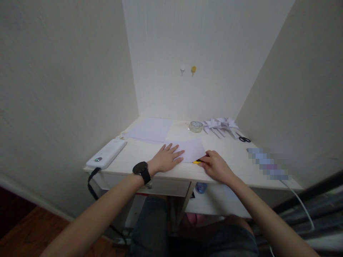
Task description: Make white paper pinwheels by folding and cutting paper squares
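On a white desk [235,160], the left hand [165,159] lies spread over paper [192,147] while the right hand [214,166] grips a yellow tool [197,162] at the paper's edge.

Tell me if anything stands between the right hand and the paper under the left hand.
Only the yellow tool that the right hand holds, at the paper's near right edge; nothing else visible does.

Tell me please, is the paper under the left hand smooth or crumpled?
Smooth: the paper shows no visible wrinkles beside the left hand.
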`<state>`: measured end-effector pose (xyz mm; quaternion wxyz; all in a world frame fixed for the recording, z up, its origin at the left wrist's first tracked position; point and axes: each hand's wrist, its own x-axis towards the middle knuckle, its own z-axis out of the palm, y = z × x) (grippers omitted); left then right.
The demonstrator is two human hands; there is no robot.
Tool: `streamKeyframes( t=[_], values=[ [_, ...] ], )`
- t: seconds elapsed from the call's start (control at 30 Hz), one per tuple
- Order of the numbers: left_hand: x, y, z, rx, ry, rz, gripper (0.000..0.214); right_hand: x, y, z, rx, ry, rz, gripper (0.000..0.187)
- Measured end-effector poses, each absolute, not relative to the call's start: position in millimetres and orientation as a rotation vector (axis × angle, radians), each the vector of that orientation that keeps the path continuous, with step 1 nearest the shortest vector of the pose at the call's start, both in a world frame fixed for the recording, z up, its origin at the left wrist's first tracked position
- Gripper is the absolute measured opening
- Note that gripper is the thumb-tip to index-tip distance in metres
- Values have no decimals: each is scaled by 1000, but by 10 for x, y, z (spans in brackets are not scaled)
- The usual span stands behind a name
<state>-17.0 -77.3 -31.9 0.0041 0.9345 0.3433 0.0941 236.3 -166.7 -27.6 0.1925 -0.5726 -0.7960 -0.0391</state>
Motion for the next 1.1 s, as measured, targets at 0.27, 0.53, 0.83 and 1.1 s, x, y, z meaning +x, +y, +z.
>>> streamKeyframes(
  t=[0.27,0.53,0.83,1.1],
  values=[
    [-143,-843,-236,2932,1085,343,60,2434,-1689,-337,-1511,-2222,-95,27],
    [-145,-829,-293,2897,1087,319,61,2389,-1724,-392,-1514,-2185,-145,26],
    [-170,-737,-323,2908,1064,285,57,2376,-1761,-369,-1526,-2189,-114,23],
    [-189,-696,-357,2904,1044,301,55,2364,-1748,-345,-1578,-2226,-112,23]
  ],
)
